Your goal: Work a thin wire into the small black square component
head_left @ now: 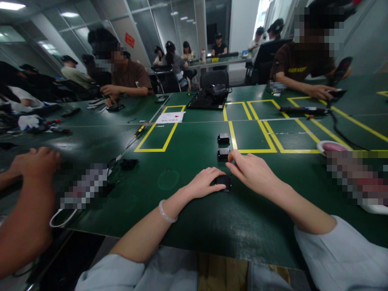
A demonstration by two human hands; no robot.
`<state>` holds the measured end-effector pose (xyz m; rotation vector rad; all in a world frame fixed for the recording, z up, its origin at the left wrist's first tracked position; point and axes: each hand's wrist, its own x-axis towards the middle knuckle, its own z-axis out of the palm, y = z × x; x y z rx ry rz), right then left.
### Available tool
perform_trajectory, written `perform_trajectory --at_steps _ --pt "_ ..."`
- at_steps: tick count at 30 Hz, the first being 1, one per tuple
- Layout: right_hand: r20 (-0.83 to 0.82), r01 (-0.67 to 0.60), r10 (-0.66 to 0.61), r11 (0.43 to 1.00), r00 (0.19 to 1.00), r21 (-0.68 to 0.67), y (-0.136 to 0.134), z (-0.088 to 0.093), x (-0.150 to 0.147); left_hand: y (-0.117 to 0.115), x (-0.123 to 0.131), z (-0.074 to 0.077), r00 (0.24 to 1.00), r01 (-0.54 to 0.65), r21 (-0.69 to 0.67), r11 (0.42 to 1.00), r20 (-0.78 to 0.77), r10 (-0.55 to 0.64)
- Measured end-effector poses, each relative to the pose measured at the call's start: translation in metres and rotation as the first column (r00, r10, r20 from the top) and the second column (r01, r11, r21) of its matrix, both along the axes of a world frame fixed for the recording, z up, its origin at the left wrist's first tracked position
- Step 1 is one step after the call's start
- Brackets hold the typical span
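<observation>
My left hand (209, 182), with a pale bracelet on its wrist, grips a small black part (224, 184) that lies on the green table. Just above and to the right of that part is my right hand (250, 169), its thumb and index finger pinched together. Whatever sits between those fingertips is too small to make out. Beyond my hands stand two small black blocks, the nearer one (223, 154) close to my right fingertips and the farther one (223, 139) behind it.
Another person's arm (33, 202) rests at the left edge beside a cabled device (87, 184). A screwdriver (139, 131), paper sheet (170, 117) and black panel (207, 99) lie farther off. An oval white-rimmed object (374, 208) is at right. People sit across the table (182, 169).
</observation>
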<state>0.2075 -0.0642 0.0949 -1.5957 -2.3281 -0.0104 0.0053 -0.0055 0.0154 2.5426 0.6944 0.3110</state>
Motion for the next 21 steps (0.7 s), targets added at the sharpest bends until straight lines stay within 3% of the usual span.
perform_trajectory --at_steps 21 --pt "0.027 0.015 -0.015 1.000 1.000 -0.014 0.0015 0.0010 -0.0014 0.0003 -0.0003 -0.0009 1.000 -0.004 0.009 1.000 -0.010 0.004"
